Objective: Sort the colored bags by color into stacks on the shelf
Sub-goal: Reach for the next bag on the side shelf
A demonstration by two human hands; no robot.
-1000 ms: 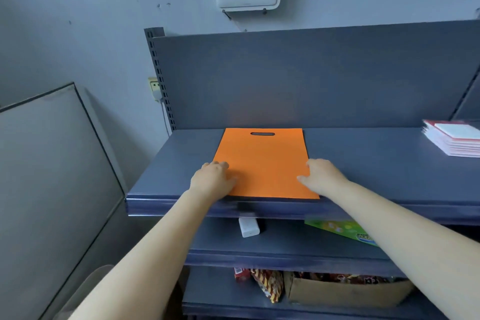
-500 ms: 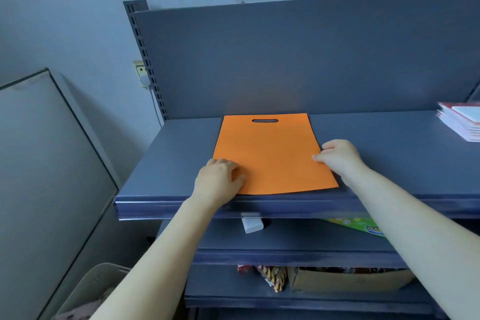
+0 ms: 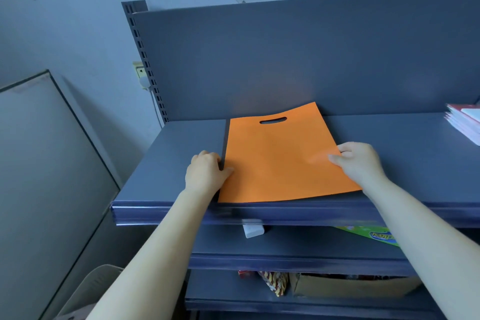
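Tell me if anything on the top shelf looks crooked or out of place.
The orange bag lies askew, its handle end swung right and its far right corner against the back panel. The left hand and right hand hold its side edges.

Place: a small shop or stockroom.
Evidence: slotted metal retail shelving (image 3: 259, 215), snack packets (image 3: 274, 282), a stock carton (image 3: 350, 287) below.

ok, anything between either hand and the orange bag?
No. Both hands are already on the orange bag: left hand at its left edge, right hand gripping its right edge. It lies on the shelf.
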